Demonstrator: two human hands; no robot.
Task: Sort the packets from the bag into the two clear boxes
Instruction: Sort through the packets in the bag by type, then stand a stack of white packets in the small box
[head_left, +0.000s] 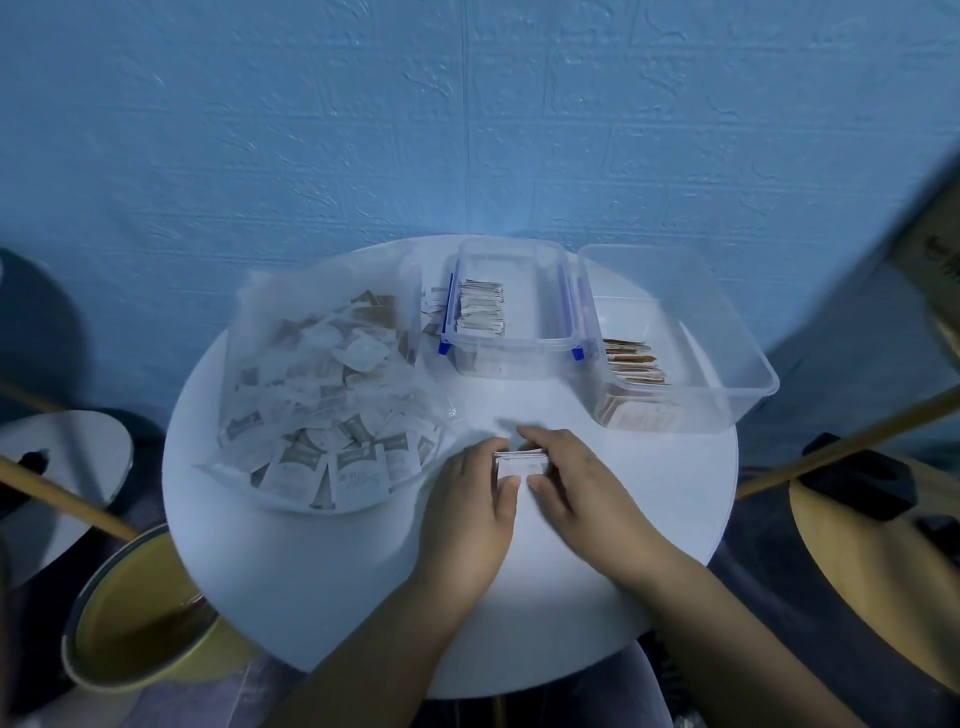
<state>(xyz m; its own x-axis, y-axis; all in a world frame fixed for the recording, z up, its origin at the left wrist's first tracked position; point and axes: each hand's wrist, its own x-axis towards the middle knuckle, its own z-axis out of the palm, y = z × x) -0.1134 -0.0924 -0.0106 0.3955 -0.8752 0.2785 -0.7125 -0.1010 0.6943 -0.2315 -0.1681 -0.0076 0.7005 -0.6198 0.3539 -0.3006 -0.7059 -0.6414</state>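
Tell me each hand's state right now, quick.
Left hand: holds the small stack of white packets.
Right hand: holds the same stack.

Bare forearms, bare left hand (470, 499), bare right hand (576, 486)

Left hand (475, 501), right hand (576, 483) around packets (519, 461)
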